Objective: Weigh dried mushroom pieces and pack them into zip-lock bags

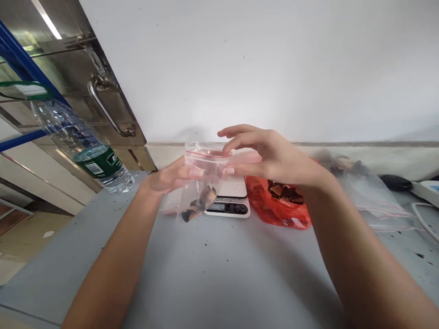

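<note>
In front of me I hold up a clear zip-lock bag (202, 167) with a red line along its top. Several brown and blackish dried pieces (199, 204) lie at its bottom. My left hand (171, 176) grips the bag's left side, thumb in front and fingers behind. At the upper right edge of the bag, my right hand (264, 153) has its thumb and fingers closed on the plastic near the zip strip. Behind and below the bag stands a white digital kitchen scale (233, 208), partly hidden, its display reading about zero.
A red plastic bag (274, 212) with brown dried pieces sits right of the scale. Further right lie filled clear zip bags (363, 192), a black object (394, 182) and a white cable (425, 221). A large water bottle (99, 160) stands at left. Dark crumbs dot the grey table (212, 288).
</note>
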Action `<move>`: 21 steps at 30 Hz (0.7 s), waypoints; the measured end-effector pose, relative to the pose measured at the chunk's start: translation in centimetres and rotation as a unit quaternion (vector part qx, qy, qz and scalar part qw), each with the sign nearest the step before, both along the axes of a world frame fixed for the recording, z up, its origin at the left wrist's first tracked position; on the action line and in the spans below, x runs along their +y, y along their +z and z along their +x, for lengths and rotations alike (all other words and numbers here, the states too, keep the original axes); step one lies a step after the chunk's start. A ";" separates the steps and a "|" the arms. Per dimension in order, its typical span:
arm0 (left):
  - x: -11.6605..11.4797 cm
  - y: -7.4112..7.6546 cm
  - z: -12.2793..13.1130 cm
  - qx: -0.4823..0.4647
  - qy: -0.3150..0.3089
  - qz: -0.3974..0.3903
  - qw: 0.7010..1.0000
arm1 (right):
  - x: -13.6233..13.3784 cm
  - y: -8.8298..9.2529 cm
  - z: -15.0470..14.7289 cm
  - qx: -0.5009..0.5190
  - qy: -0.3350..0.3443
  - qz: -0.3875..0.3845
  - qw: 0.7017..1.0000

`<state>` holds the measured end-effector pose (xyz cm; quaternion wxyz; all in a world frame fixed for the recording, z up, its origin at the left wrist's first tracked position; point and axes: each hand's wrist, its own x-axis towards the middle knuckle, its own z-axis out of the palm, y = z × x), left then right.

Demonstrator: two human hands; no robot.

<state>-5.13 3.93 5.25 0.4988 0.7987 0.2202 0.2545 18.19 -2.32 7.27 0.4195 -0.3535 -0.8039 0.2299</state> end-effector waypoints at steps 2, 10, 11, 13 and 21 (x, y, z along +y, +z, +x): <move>0.0 -0.1 0.2 -0.013 -0.077 -0.070 0.994 | -0.2 0.2 0.3 0.004 0.010 -0.003 1.000; -0.8 -0.1 1.4 -0.030 -0.037 -0.023 0.999 | -0.6 0.8 0.4 -0.022 -0.118 0.022 0.993; -0.9 0.0 1.5 -0.026 -0.031 -0.009 0.999 | -0.7 0.9 0.6 -0.043 -0.119 0.001 0.992; -1.0 0.2 1.6 -0.022 -0.023 0.003 1.000 | -0.7 1.0 1.1 -0.080 -0.093 -0.055 0.991; -1.2 -0.1 1.8 -0.004 0.070 -0.017 0.997 | -0.5 0.6 1.5 0.015 -0.137 -0.059 0.989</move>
